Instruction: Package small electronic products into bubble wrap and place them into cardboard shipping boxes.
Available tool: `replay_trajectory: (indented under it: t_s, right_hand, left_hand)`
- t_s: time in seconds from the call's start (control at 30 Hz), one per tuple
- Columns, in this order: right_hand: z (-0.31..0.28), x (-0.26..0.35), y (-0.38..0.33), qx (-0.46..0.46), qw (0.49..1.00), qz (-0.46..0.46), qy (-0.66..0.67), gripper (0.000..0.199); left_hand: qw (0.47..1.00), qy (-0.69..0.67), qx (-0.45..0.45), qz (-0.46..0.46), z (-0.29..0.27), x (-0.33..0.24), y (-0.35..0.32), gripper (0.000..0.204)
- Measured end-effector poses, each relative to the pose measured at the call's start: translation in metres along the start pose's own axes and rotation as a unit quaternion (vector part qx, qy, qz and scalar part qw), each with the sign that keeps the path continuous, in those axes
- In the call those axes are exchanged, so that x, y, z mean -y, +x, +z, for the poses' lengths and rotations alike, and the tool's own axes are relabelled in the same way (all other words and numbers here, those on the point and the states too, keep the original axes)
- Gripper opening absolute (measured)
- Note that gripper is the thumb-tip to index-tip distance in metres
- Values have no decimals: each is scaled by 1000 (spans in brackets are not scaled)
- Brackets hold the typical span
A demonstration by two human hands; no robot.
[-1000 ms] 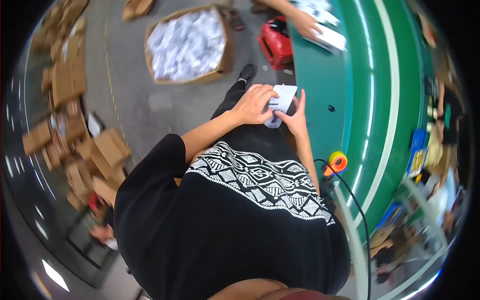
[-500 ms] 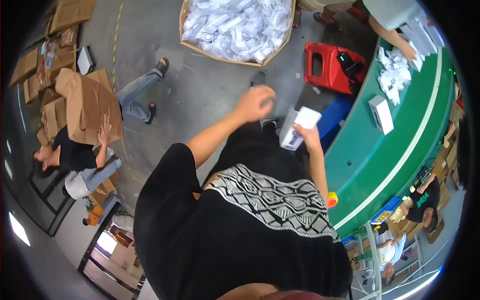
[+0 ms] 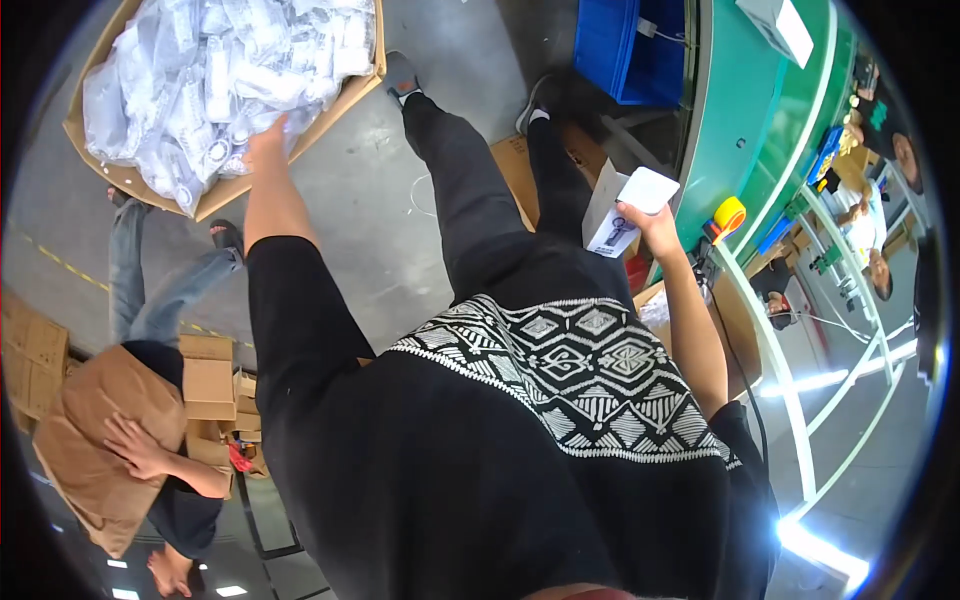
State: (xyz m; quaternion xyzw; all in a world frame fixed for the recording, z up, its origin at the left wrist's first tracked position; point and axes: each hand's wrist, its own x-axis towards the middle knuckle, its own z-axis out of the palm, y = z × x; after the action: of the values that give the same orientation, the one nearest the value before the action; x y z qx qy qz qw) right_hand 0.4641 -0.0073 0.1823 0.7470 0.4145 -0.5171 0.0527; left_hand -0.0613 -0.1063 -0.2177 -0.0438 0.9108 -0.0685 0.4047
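My left arm stretches to a large open cardboard carton (image 3: 352, 100) at the upper left. My left hand (image 3: 268, 143) is down among its clear plastic bags (image 3: 220, 85), which hold whitish items. The fingers are partly lost among the bags, so their grip does not show. In front of my right hip, my right hand (image 3: 655, 228) is closed round a small white box (image 3: 610, 222). The box is tilted, with a printed picture on its side and a pale flap standing up at its top.
At the right stands a green-topped table (image 3: 735, 120) with another white box (image 3: 780, 28) and a yellow tape roll (image 3: 730, 215). Blue bins (image 3: 605, 50) sit beside it. A person at lower left carries a brown carton (image 3: 110, 440). Metal frame rails (image 3: 790, 400) rise at right.
I have turned toward the large carton. My left hand has gone from in front of me out to the left, into the bags. The white box stays in my right hand.
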Motion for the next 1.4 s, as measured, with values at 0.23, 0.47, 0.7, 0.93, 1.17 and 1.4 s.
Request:
replay_trajectory:
  t_s: [0.23, 0.47, 0.7, 0.93, 1.17, 1.4]
  right_hand:
    - [49, 2, 30, 19, 998, -48, 19, 51]
    - [54, 21, 52, 1, 929, -358, -93, 68]
    - [44, 108, 16, -42, 787, -616, -10, 74]
    - [48, 74, 85, 134, 676, -724, -28, 74]
    - [60, 75, 93, 81, 614, -781, -83, 77]
    - [48, 70, 72, 78, 690, -715, -78, 79]
  left_hand:
    - [982, -80, -20, 172, -3, -16, -11, 114]
    - [661, -583, 390, 267, -42, 31, -133, 75]
    - [486, -223, 683, 498, -164, -28, -249, 100]
    - [579, -78, 541, 604, -81, 103, -406, 97]
    - [655, 273, 424, 564, -94, 85, -447, 74]
    - [451, -368, 282, 763, -115, 76, -406, 42]
